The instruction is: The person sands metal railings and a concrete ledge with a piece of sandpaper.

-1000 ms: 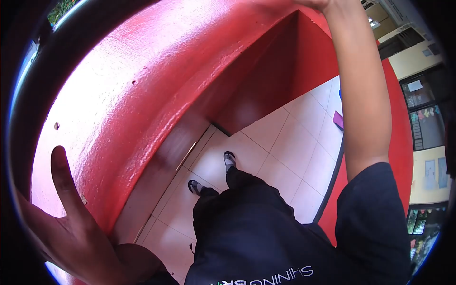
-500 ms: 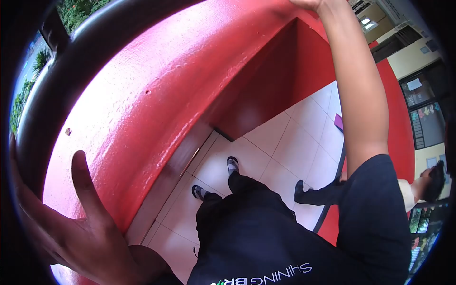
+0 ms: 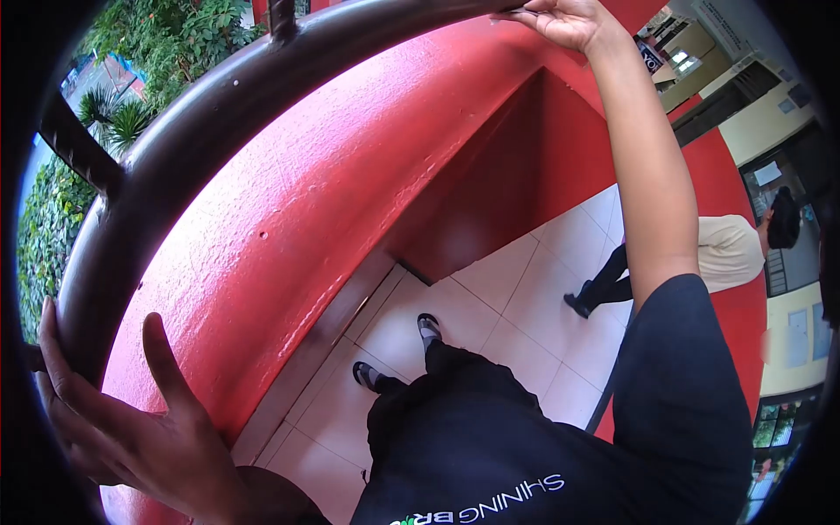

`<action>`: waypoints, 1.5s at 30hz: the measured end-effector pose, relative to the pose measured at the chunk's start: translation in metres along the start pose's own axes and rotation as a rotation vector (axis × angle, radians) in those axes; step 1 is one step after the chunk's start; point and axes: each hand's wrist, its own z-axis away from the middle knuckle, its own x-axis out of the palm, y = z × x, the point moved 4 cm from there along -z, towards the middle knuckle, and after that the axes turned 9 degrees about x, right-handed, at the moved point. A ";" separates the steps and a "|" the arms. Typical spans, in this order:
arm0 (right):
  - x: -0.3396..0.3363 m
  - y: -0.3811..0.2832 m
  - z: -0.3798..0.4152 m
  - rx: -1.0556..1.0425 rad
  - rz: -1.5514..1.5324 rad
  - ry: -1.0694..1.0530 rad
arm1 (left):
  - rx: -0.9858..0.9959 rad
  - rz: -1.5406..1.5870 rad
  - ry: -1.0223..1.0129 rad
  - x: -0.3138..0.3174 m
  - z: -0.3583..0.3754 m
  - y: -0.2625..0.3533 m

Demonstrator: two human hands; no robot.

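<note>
A dark metal railing [image 3: 188,122] curves above a glossy red ledge [image 3: 289,201]. At the lower left my left hand [image 3: 144,437] is open, thumb and fingers spread, beside the railing's lower end; its fingers overlap the bar, and whether they press on it is unclear. My right hand [image 3: 564,22], at the top, touches the far end of the railing with its fingertips. Its palm faces up and its fingers are partly bent, not wrapped round the bar. Neither hand holds a loose object.
A person in a cream top [image 3: 728,254] walks on the right, on the white tiled floor [image 3: 490,289]. Green plants [image 3: 179,52] grow beyond the railing. A dark red recess [image 3: 490,184] lies below the ledge. Windows [image 3: 792,241] line the far right wall.
More of the railing and my right hand now shows. The person at the right has moved up the frame. My left hand sits slightly lower, its fingers still spread.
</note>
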 end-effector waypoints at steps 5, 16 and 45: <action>0.062 0.023 0.027 0.041 -0.026 0.063 | -0.008 -0.067 -0.047 0.010 -0.005 0.002; 0.086 0.070 0.025 -0.038 -0.325 -0.060 | -0.095 -0.056 -0.032 -0.003 -0.008 0.008; 0.118 0.091 0.062 -1.010 1.241 0.695 | 0.126 0.531 0.060 -0.022 -0.105 0.141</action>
